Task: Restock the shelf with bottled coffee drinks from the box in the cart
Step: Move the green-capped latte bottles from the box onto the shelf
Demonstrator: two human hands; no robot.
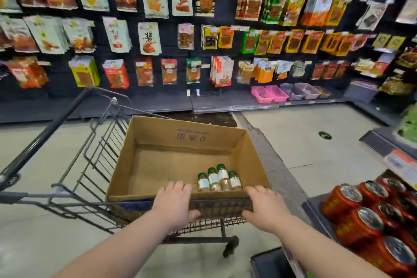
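Observation:
An open cardboard box [158,142] sits in a dark wire cart [94,165] in front of me. Several small coffee bottles [218,178] with green caps and white labels stand together at the box's near right corner. My left hand [173,205] grips the cart's near rim, fingers over the box edge and thumb below. My right hand [264,207] holds the same rim a little to the right of the bottles. Most of the box floor is bare cardboard.
A shelf of red cans [365,214] stands close at the lower right. Hanging snack packets fill the dark wall [158,36] ahead, with pink baskets [268,93] on its low ledge. Pale floor [316,142] lies to the right of the cart.

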